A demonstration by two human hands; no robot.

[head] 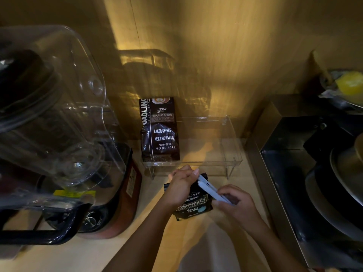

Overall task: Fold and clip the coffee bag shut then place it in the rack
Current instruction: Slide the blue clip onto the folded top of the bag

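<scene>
- Head view: small black coffee bag with white lettering on the pale wooden counter, near centre, just in front of the rack, not in it.
- Left hand closed around the bag's folded top, thumb tip pressed against the far end of the clip.
- White plastic bar clip lying diagonally across the bag's top, far-left to near-right; two bars visible at the far end, slightly parted there.
- Right hand pinching the near-right end of the clip between fingers and thumb.
- Cannot tell whether the clip is fully snapped shut.
- Clear acrylic rack on short legs just beyond the hands, against the wood-panel wall.
- Tall dark "GAOLINO" coffee bag, 454g print, standing upright at the rack's left end; rest of rack bare.
- Blender with clear plastic sound cover and reddish base at left, close to camera.
- Dark metal appliance at right; yellow lemon-like item far right on a plate.
</scene>
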